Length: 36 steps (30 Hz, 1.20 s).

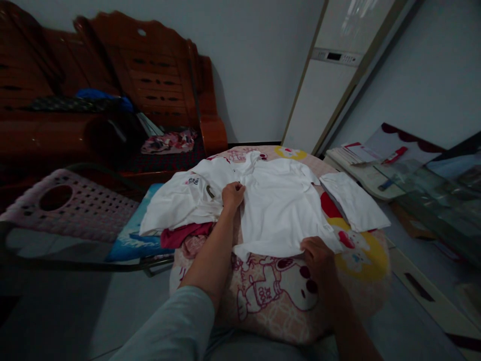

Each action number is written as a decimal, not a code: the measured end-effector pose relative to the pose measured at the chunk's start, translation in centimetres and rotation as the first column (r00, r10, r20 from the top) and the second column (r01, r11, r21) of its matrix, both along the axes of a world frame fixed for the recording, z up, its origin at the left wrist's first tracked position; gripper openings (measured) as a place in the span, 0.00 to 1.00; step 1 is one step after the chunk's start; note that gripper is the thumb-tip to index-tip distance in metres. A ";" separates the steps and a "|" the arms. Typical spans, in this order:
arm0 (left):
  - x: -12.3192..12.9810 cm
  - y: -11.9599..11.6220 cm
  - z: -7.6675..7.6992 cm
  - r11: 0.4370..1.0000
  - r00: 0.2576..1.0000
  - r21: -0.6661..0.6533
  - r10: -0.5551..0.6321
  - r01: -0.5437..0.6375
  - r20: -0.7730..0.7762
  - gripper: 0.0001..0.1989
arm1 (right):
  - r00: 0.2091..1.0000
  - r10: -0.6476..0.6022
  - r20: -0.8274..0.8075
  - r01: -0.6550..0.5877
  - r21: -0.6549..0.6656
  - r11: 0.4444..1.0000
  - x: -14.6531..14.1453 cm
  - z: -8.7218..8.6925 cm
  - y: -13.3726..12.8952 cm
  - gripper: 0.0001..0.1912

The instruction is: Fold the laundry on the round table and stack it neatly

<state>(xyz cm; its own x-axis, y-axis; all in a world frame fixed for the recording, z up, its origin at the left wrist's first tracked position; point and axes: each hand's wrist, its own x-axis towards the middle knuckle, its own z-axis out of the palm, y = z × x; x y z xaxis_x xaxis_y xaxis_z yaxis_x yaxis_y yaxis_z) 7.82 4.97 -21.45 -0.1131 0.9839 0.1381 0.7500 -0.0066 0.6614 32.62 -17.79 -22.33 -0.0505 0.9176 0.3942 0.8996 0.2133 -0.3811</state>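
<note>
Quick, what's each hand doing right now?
Left hand: curled at the side of the white garment; grip unclear.
Right hand: at its near edge; grip can't be told.

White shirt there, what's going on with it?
A person has both bare hands at the white shirt, which lies spread out on a patterned cloth. The left hand is at its left edge and the right hand at its near edge; whether they pinch it is hard to tell. More white clothes lie to the left, and a folded white garment to the right.
</note>
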 end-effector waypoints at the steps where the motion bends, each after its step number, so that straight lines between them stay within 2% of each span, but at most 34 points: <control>1: -0.2 0.1 0.1 1.000 1.000 -0.004 -0.001 0.001 0.028 0.11 | 1.000 -0.020 0.013 0.020 -0.012 1.000 0.9 0.4 -0.2 0.15; 5: -0.6 0.5 0.2 0.999 0.994 -0.030 0.020 -0.017 0.103 0.11 | 0.992 -0.032 0.123 0.052 -0.162 0.985 3.6 1.3 -0.9 0.13; 8: -0.4 0.5 0.1 0.998 0.985 -0.046 0.042 -0.035 0.166 0.12 | 0.994 -0.036 0.099 0.053 -0.171 0.984 2.7 1.6 -0.9 0.13; 10: -0.3 0.5 0.0 0.998 0.979 -0.045 0.054 -0.046 0.198 0.13 | 1.000 0.025 0.006 -0.024 -0.108 0.994 0.4 1.8 -0.7 0.14; 13: -0.3 0.4 -0.1 0.998 0.974 -0.032 0.067 -0.062 0.216 0.14 | 0.969 0.234 -0.081 -0.239 -0.057 0.969 -4.7 2.2 -0.7 0.08; 14: -0.3 0.4 -0.1 0.998 0.975 -0.025 0.066 -0.062 0.212 0.15 | 0.953 0.294 -0.073 -0.300 -0.090 0.950 -6.5 2.3 -0.9 0.07; 16: -0.4 0.3 -0.2 0.998 0.981 -0.008 0.062 -0.061 0.186 0.14 | 0.921 0.390 -0.023 -0.386 -0.192 0.902 -9.7 2.4 -1.4 0.12; 20: -0.3 0.5 -0.1 0.999 0.996 0.033 0.028 -0.031 0.082 0.14 | 0.910 0.384 0.155 -0.339 -0.255 0.906 -12.7 1.9 -2.5 0.11; 25: 1.1 1.5 0.9 0.999 0.993 -0.003 0.037 -0.037 -0.110 0.15 | 0.918 0.335 0.213 -0.297 -0.194 0.935 -12.8 0.7 -3.1 0.07; 28: 1.8 2.3 1.9 0.997 0.978 -0.048 0.047 -0.058 -0.205 0.15 | 0.931 0.293 0.218 -0.259 -0.172 0.950 -13.0 0.3 -3.0 0.12; 30: 1.5 2.9 2.6 0.997 0.972 -0.032 0.061 -0.070 -0.226 0.16 | 0.951 0.263 0.163 -0.230 -0.198 0.953 -13.2 0.5 -2.3 0.13; 33: -0.1 4.2 3.5 0.995 0.975 0.050 0.094 -0.085 -0.201 0.15 | 0.974 0.207 -0.096 -0.224 -0.236 0.946 -13.7 1.5 -0.7 0.10; 36: -2.4 5.3 3.8 0.990 0.977 0.095 0.119 -0.103 -0.180 0.14 | 0.890 0.194 -0.413 -0.310 -0.233 0.922 -14.5 2.3 1.0 0.08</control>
